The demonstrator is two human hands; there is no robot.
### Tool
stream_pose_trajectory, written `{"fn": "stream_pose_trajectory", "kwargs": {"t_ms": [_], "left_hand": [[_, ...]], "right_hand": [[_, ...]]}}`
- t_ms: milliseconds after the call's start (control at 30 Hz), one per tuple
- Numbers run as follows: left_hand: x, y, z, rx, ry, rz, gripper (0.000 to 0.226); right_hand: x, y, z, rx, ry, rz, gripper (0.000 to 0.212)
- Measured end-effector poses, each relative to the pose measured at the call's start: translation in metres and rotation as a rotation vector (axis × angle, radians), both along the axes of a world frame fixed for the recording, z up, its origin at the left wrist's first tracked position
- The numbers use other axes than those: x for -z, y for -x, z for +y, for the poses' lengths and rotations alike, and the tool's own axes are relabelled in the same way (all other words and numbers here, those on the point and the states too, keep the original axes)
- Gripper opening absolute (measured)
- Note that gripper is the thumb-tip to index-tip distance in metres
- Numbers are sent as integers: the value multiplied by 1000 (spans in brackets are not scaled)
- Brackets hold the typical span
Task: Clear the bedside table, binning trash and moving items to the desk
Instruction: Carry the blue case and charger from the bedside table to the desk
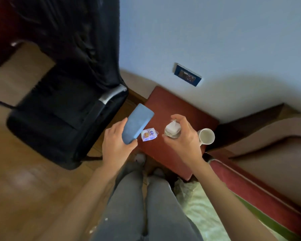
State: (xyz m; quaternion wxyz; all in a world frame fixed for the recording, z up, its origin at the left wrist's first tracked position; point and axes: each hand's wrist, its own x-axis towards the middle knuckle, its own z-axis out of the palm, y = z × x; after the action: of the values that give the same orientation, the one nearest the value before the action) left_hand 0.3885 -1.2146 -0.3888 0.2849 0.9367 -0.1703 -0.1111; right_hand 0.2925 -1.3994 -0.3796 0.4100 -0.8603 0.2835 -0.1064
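My left hand (116, 145) grips a flat blue case (137, 123), held tilted above the left edge of the red-brown bedside table (181, 108). My right hand (184, 138) holds a white charger plug with its cable wound around it (172, 130), lifted over the table's middle. A small white snack wrapper (149, 134) lies on the table between my hands. A white mug (207, 136) stands empty at the table's right edge, just beyond my right hand.
A black office chair (64, 108) stands close to the table's left. A wall socket (188, 74) sits above the table. The bed frame (261, 193) and headboard fill the right side. My legs in grey trousers (146, 206) are below.
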Motion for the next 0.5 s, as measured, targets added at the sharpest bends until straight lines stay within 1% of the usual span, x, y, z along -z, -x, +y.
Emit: {"fn": "stream_pose_trajectory", "kwargs": {"t_ms": [233, 400, 500], "left_hand": [[-43, 45, 79, -248, -20, -63, 74], [-58, 70, 149, -360, -41, -74, 74], [-65, 83, 196, -460, 6, -53, 73]], "right_hand": [[-47, 1, 50, -296, -38, 41, 54], [-64, -4, 100, -501, 6, 23, 53], [-70, -10, 140, -609, 10, 13, 54]]}}
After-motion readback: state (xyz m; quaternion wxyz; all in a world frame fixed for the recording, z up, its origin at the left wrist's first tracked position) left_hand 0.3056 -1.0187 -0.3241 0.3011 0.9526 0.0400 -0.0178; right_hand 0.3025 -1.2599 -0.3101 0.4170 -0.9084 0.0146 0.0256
